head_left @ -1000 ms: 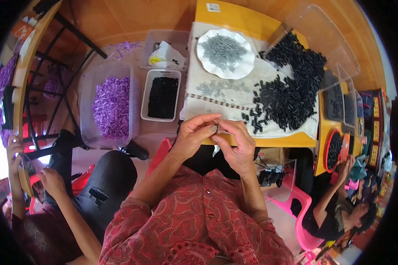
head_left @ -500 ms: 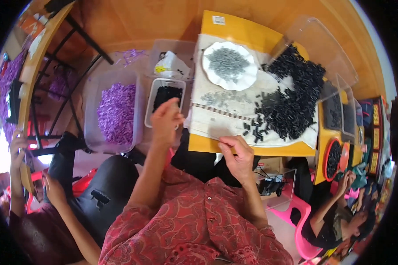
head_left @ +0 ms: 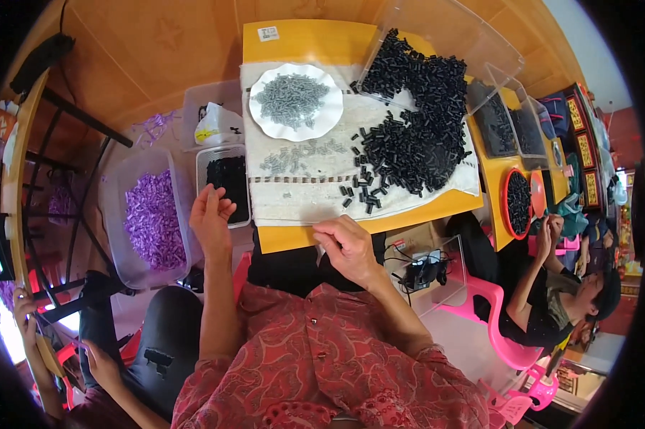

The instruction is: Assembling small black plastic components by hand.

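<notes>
L hand (head_left: pixel 213 217): fingers loosely apart, black bits (head_left: pixel 227 170) just ahead, slightly R. R hand (head_left: pixel 345 247) nearer tubes (head_left: pixel 417 154), ahead-R, axes mixed; fingers curled, can't tell if holding.

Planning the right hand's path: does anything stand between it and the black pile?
Nothing visible blocks it. Between the right hand and the black pile lie only the yellow table edge, flat cloth and a few loose tubes.
</notes>
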A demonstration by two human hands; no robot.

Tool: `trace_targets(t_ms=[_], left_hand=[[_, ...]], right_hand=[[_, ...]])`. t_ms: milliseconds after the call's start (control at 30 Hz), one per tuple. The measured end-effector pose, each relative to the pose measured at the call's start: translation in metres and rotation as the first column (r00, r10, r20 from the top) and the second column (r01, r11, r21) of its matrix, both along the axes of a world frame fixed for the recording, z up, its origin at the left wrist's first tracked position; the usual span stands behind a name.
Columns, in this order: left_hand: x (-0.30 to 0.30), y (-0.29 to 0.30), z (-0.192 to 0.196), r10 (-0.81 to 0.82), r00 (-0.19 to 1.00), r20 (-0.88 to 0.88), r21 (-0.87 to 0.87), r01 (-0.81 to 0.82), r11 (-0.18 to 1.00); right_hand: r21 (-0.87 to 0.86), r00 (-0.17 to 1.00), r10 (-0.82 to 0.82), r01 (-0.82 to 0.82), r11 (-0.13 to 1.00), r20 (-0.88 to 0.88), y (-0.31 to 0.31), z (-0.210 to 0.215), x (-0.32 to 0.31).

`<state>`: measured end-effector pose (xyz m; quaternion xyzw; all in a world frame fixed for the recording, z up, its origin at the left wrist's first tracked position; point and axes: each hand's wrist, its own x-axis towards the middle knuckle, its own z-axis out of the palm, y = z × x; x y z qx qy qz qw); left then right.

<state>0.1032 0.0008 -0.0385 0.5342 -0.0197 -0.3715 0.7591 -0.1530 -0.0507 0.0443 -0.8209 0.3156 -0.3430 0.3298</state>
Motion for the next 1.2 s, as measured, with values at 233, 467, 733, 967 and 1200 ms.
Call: trace_targets(t_ms=[233, 467, 733, 967, 1200], left_hand=[[-0.014, -0.003, 0.002, -0.124, 0.992, 0.017, 0.012, 0.124, 0.992], [-0.022, -0.007, 0.002, -0.168, 0.986, 0.014, 0.072, 0.167, 0.983], [-0.022, -0.009, -0.003, -0.189, 0.981, 0.032, 0.099, 0.185, 0.978], [-0.022, -0.007, -0.003, -0.213, 0.973, 0.087, 0.128, 0.201, 0.971], [-0.026, -0.008, 0.003, -0.166, 0.969, 0.184, 0.109, 0.148, 0.983]], right_hand=[[-0.016, 0.968, -0.251, 0.25, 0.968, -0.029, -0.016, -0.005, -0.03], [-0.076, 0.894, -0.444, 0.439, 0.895, -0.065, -0.051, -0.004, -0.042], [-0.267, 0.783, -0.564, 0.503, 0.822, -0.263, -0.083, -0.016, -0.032], [-0.249, 0.787, -0.543, 0.486, 0.838, -0.291, -0.088, -0.016, -0.023], [0.033, 0.898, -0.441, 0.44, 0.897, 0.005, -0.079, -0.019, -0.019]])
